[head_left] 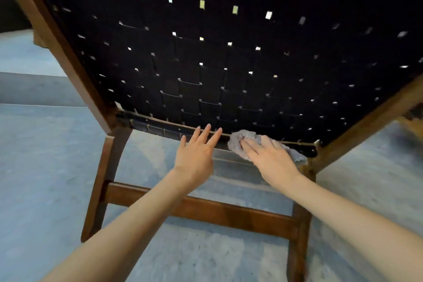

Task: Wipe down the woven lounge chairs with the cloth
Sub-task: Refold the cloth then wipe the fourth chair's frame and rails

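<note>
The grey cloth [242,138] lay bunched against the front edge [160,130] of the woven chair [206,52], a little right of the middle. The right hand [272,160] rested flat on it, fingers stretched out and pressing it to the edge, not gripping it. A tail of it stuck out past the far side of the palm. It looked soft, light and limp, the sort of rag that slides about unless a flat palm keeps it down, so I would hold it just like that, or gather the loose tail under the fingers.

The left hand [196,155] was released too, with fingers straight and spread and their tips at the same edge just beside the cloth. I could not tell whether they touched it.

The dark webbing looked taut but springy, with small gaps where light showed through, and the strap edges could catch a fold of cloth. The brown wooden frame [68,57] seemed stiff and heavy enough to stay put under a wipe, and a lower crossbar [206,209] joined the front legs.

Beneath it all was a pale blue-grey floor [34,167]. The room behind the chair was dim.
</note>
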Action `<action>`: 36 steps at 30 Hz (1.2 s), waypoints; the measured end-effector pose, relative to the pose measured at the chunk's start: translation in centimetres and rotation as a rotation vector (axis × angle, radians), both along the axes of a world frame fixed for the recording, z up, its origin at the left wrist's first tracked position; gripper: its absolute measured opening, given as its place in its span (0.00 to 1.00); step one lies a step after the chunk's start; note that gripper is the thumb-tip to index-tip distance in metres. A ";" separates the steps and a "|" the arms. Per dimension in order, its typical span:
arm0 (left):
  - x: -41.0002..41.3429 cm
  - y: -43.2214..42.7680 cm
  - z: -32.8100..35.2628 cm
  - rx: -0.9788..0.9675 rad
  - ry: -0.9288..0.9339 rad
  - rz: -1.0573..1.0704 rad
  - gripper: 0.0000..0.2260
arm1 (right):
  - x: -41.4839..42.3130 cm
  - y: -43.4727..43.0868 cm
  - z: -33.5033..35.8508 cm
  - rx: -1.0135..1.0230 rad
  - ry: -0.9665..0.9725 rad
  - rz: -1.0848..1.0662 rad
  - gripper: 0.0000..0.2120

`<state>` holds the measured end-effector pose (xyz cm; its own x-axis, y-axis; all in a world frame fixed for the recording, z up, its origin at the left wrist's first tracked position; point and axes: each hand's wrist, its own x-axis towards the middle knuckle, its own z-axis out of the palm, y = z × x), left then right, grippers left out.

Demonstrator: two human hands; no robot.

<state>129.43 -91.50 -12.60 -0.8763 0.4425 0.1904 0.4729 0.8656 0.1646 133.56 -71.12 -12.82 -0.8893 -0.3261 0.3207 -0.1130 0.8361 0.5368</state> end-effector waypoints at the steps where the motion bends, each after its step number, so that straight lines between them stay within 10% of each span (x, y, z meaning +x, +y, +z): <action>1: 0.2 1.0 -0.1 -0.008 -0.006 -0.025 0.36 | 0.7 1.3 0.0 0.009 -0.008 -0.041 0.41; 13: 1.4 6.0 -2.7 -0.074 0.002 -0.131 0.36 | 5.0 7.9 -0.1 -0.016 -0.100 -0.407 0.32; 22: 0.6 4.8 -9.6 0.023 0.188 -0.260 0.35 | 6.8 9.4 -3.2 0.167 -0.158 0.155 0.33; 29: 0.6 6.3 -12.1 0.239 -0.238 -0.268 0.25 | 6.3 9.5 -8.1 -0.050 -0.132 0.018 0.40; 36: -0.5 7.8 -13.3 0.053 -0.287 -0.280 0.25 | 2.8 10.7 -10.7 -0.134 0.055 -0.286 0.42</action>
<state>128.98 -83.72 -25.91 -0.7444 0.6675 -0.0159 0.6172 0.6971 0.3649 136.36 -60.43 -23.51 -0.9191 -0.0166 0.3937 0.1630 0.8936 0.4182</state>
